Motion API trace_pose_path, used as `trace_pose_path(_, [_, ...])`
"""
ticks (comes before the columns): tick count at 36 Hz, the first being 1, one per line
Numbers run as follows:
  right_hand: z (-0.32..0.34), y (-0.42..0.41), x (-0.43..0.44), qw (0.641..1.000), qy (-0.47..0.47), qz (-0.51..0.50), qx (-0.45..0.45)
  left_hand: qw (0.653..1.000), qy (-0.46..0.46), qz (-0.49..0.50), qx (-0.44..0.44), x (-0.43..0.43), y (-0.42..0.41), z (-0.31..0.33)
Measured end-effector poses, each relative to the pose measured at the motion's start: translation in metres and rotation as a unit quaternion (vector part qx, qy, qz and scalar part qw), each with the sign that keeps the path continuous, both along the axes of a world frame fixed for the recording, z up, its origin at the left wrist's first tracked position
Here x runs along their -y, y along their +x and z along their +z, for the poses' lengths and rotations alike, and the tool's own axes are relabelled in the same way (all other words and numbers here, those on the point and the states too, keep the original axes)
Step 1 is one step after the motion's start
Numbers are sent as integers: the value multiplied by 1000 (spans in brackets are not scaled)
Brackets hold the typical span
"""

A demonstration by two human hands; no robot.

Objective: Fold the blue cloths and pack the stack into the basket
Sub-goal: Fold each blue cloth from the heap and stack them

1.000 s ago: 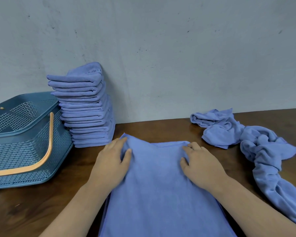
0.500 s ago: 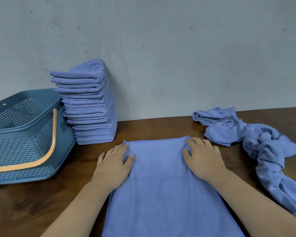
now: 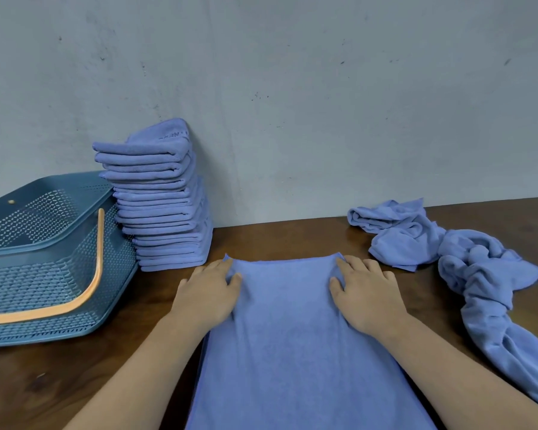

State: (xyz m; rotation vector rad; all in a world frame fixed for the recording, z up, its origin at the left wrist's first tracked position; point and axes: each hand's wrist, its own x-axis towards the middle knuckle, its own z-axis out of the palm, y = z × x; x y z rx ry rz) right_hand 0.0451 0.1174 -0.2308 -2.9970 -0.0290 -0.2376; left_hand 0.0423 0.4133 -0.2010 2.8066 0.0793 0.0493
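Since a second ago the two hands have slid apart along the far edge of the cloth [image 3: 286, 336] and now sit at its two far corners. That edge, which was humped and rumpled, now runs nearly straight across the bench [image 3: 59, 367]. The left hand [image 3: 207, 293] lies low at the far-left corner with its fingers almost straight. Its thumb is drawn in so that a small pucker of fabric is nipped against the forefinger. The right hand [image 3: 367, 296] does the same at the far-right corner. The cloth lies as a long strip running from those corners back toward the person, flat on the wood. From where I stand, this looks like the squaring-up before the next fold, with the corners gripped ready to be brought back over the near end.

To the left, a tall stack of folded cloths [image 3: 165, 206] stands against the wall [image 3: 292, 88], leaning a little. It touches the blue mesh basket [image 3: 44, 290], whose orange handle [image 3: 98, 252] lies down across its side. No cloth shows in the part of the basket I can see, so packing has not begun. A heap of unfolded cloths [image 3: 466, 262] waits on the right, so folding is well along but not done.
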Motion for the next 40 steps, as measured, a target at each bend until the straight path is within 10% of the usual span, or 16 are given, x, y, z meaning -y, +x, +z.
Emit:
trace_pose_path(17, [0,4,3,1000,23,6,1,999,13,-36,13,-24,9,-35])
trace_pose_path(26, [2,-3,9,989,88,55,106,964,-230,59,116,-26,-14,-19])
trace_pose_path(35, [3,-29,-17,973,81,218,-10,981,-3,-80,174,13,-85,-22])
trace_pose_path(40, [4,-27,-14,975,54,207,-61,982,57,-180,0,12,-98,-27])
